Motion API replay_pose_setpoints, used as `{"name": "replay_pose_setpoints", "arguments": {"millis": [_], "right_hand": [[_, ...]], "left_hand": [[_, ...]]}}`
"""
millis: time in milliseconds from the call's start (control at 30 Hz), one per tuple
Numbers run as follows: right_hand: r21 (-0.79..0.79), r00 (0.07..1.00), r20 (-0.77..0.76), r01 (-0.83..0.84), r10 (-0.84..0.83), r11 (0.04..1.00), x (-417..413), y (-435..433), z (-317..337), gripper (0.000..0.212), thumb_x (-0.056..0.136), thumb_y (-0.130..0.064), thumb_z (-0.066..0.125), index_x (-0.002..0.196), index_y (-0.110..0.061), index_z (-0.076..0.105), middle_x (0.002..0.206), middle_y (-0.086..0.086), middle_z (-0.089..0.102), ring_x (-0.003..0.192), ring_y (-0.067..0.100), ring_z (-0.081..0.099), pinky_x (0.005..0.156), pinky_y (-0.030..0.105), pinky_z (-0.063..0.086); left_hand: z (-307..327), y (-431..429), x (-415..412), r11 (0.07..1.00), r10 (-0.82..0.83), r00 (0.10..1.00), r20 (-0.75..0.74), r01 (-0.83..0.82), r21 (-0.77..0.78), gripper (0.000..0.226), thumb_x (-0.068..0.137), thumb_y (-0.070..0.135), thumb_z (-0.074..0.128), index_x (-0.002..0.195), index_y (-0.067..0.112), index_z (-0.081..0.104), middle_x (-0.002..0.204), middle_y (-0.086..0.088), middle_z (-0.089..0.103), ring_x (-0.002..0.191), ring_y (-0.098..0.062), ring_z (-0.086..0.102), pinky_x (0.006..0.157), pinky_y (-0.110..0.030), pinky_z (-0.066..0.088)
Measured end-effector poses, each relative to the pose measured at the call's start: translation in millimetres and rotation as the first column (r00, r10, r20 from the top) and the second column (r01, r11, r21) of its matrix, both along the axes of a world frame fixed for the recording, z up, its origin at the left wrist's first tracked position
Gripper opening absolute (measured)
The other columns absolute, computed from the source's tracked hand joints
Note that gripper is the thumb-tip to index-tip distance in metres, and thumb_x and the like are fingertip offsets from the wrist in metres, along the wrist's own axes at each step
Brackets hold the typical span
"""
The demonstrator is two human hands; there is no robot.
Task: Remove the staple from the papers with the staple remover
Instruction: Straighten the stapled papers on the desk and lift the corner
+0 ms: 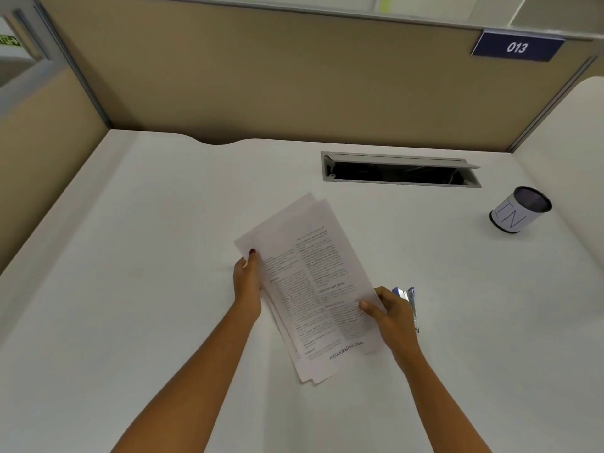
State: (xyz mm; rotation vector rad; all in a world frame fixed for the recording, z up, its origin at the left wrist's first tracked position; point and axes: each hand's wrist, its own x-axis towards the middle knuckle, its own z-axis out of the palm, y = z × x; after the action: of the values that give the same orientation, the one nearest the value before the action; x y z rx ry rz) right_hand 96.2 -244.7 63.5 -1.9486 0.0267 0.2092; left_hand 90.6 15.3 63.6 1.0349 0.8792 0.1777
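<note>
A stack of printed papers [310,282] lies slanted in the middle of the white desk, its sheets slightly fanned apart. My left hand [247,282] grips the stack's left edge, thumb on top. My right hand [390,313] holds the right edge, thumb pressed on the top sheet. A blue and silver staple remover [408,299] lies on the desk just behind my right hand, partly hidden by it. The staple itself is too small to make out.
A white cylindrical cup marked "IN" [519,209] stands at the far right. An open cable slot [400,171] is set into the desk behind the papers. Beige partition walls enclose the desk at the back and left.
</note>
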Motion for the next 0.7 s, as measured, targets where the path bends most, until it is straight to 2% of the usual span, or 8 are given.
{"name": "replay_pose_setpoints", "arguments": {"millis": [133,300,400,467,533,600,667,700], "right_hand": [[-0.021,1.0,-0.011,0.024,-0.024,0.999,-0.6,-4.5,2.8,0.009,0.085,-0.013,0.07,0.091,-0.009,0.065,0.085,-0.007,0.068,0.079,0.014,0.065,0.06,0.014,0.049],[-0.074,0.987,0.028,0.158,-0.157,0.985,-0.3,2.0,5.7,0.022,0.084,-0.012,0.072,0.104,-0.016,0.063,0.095,-0.006,0.066,0.084,0.006,0.062,0.067,0.008,0.044],[-0.129,0.951,0.08,0.308,-0.299,0.943,-2.2,10.9,6.8,0.026,0.082,-0.003,0.07,0.105,-0.012,0.063,0.102,0.0,0.065,0.095,0.018,0.06,0.076,0.021,0.046],[-0.13,0.934,0.076,0.358,-0.35,0.925,-1.5,18.5,11.5,0.023,0.082,0.0,0.068,0.102,-0.011,0.064,0.101,0.003,0.066,0.097,0.022,0.06,0.079,0.027,0.046],[-0.035,0.94,-0.014,0.339,-0.34,0.94,1.5,27.5,20.7,0.017,0.084,-0.001,0.066,0.099,-0.009,0.065,0.097,0.006,0.068,0.094,0.024,0.064,0.075,0.022,0.047],[0.228,0.939,-0.23,0.306,-0.254,0.925,5.7,38.6,35.9,0.012,0.089,-0.006,0.063,0.1,-0.001,0.066,0.094,0.016,0.071,0.086,0.026,0.07,0.072,0.024,0.055],[0.493,0.904,-0.425,0.275,-0.048,0.825,7.9,50.5,54.2,0.026,0.095,-0.019,0.057,0.104,0.005,0.064,0.094,0.021,0.072,0.086,0.029,0.073,0.072,0.03,0.061],[0.568,0.881,-0.471,0.26,0.049,0.781,9.5,56.0,62.5,0.036,0.096,-0.028,0.054,0.106,0.006,0.064,0.098,0.022,0.073,0.09,0.031,0.072,0.074,0.032,0.061]], "left_hand": [[10.5,6.9,11.0,0.992,-0.008,0.998,0.064,0.0,0.126,0.023,0.091,0.023,0.062,0.107,0.005,0.062,0.104,-0.009,0.065,0.093,-0.022,0.059,0.089,-0.038,0.049],[31.6,4.4,15.3,0.972,-0.006,0.989,0.148,-0.029,0.232,0.012,0.087,0.021,0.068,0.096,0.013,0.065,0.092,-0.002,0.07,0.085,-0.022,0.065,0.081,-0.038,0.055],[46.2,-1.9,14.5,0.954,-0.015,0.981,0.192,-0.044,0.297,0.011,0.086,0.023,0.069,0.093,0.016,0.065,0.09,-0.002,0.072,0.082,-0.02,0.068,0.078,-0.038,0.057],[55.5,-6.8,12.7,0.94,-0.025,0.969,0.247,-0.061,0.336,0.004,0.085,0.023,0.069,0.087,0.021,0.066,0.086,0.002,0.071,0.075,-0.013,0.068,0.073,-0.032,0.057],[63.2,-12.4,10.1,0.918,-0.053,0.955,0.292,-0.068,0.39,0.004,0.086,0.025,0.068,0.087,0.021,0.067,0.085,0.003,0.071,0.073,-0.011,0.068,0.069,-0.027,0.058],[69.2,-19.3,7.1,0.868,-0.084,0.953,0.292,-0.074,0.491,0.008,0.086,0.031,0.067,0.09,0.024,0.066,0.086,0.007,0.071,0.073,-0.009,0.068,0.065,-0.022,0.057],[74.2,-27.1,3.1,0.767,-0.124,0.948,0.294,-0.096,0.635,0.004,0.086,0.033,0.066,0.088,0.031,0.063,0.086,0.013,0.069,0.074,-0.006,0.066,0.063,-0.016,0.054],[75.4,-29.9,0.5,0.706,-0.157,0.936,0.314,-0.116,0.699,0.004,0.087,0.031,0.066,0.088,0.032,0.062,0.086,0.014,0.067,0.076,-0.005,0.064,0.063,-0.014,0.053]]}}
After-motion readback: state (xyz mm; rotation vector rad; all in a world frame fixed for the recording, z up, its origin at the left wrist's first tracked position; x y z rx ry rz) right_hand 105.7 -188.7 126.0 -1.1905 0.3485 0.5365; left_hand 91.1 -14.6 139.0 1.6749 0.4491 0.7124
